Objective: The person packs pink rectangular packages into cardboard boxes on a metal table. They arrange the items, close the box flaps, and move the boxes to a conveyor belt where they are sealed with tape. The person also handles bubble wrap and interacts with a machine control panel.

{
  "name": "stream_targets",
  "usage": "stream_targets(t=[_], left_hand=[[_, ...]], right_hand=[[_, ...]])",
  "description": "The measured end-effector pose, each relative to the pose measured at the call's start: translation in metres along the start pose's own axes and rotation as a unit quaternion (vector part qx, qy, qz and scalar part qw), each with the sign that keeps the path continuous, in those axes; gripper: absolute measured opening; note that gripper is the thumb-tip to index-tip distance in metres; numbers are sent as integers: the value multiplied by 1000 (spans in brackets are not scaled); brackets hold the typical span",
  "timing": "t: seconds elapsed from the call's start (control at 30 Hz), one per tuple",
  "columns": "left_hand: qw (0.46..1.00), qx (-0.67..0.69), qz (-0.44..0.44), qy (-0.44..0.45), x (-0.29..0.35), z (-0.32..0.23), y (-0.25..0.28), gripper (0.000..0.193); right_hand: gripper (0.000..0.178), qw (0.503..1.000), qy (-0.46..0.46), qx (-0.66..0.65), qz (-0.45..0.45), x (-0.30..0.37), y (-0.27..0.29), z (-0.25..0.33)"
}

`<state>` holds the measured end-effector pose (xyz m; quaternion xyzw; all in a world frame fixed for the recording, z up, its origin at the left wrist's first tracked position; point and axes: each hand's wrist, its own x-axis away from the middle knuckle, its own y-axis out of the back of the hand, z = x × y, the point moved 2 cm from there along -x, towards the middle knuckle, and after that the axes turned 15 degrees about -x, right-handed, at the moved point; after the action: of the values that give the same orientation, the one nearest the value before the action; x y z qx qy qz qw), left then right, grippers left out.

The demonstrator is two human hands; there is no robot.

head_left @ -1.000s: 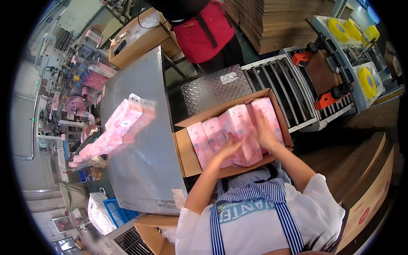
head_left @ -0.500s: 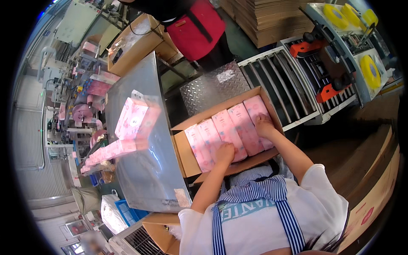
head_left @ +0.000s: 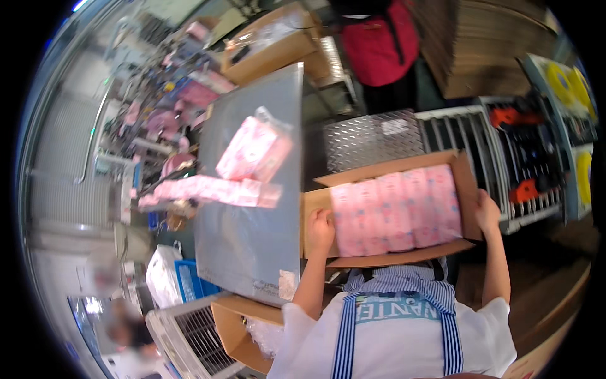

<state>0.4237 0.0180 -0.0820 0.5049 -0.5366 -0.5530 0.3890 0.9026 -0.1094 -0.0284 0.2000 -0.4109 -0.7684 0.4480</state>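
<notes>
An open cardboard carton (head_left: 390,259) lies in front of me, filled with a row of pink wrapped packs (head_left: 398,211) that look like tissue packs. At the carton's left end, my left hand (head_left: 320,228) is closed with curled fingers on the left flap (head_left: 313,201). My right hand (head_left: 487,213) grips the right end flap (head_left: 468,189) from its outer side. On the metal table to the left sit a larger pink bundle (head_left: 252,151) in clear film and a line of pink packs (head_left: 214,189).
The steel table (head_left: 249,252) adjoins the carton's left side. Beyond the carton are a diamond-plate platform (head_left: 360,142) and a roller conveyor (head_left: 457,136) leading to a taping machine (head_left: 527,126). A person in a red apron (head_left: 379,47) stands at the back, near stacked cardboard (head_left: 489,50).
Both hands have left the packs and moved apart to the carton's two ends. The packs now sit in an even row. My view has shifted, so the scene appears farther right.
</notes>
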Motion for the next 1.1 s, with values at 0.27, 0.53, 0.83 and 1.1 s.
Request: stream_targets(t=[0.27, 0.53, 0.83, 1.1], left_hand=[[964, 82, 225, 113, 21, -30, 2, 47], [966, -45, 172, -190, 22, -137, -29, 59], [946, -36, -283, 153, -109, 99, 64, 27], [907, -89, 48, 409, -73, 164, 93, 55]], right_hand=[[41, 984, -46, 100, 141, -9, -61, 7], [91, 823, 237, 92, 508, 47, -20, 54], [82, 944, 79, 222, 229, -17, -114, 49], [78, 955, 50, 202, 212, -9, -108, 45]])
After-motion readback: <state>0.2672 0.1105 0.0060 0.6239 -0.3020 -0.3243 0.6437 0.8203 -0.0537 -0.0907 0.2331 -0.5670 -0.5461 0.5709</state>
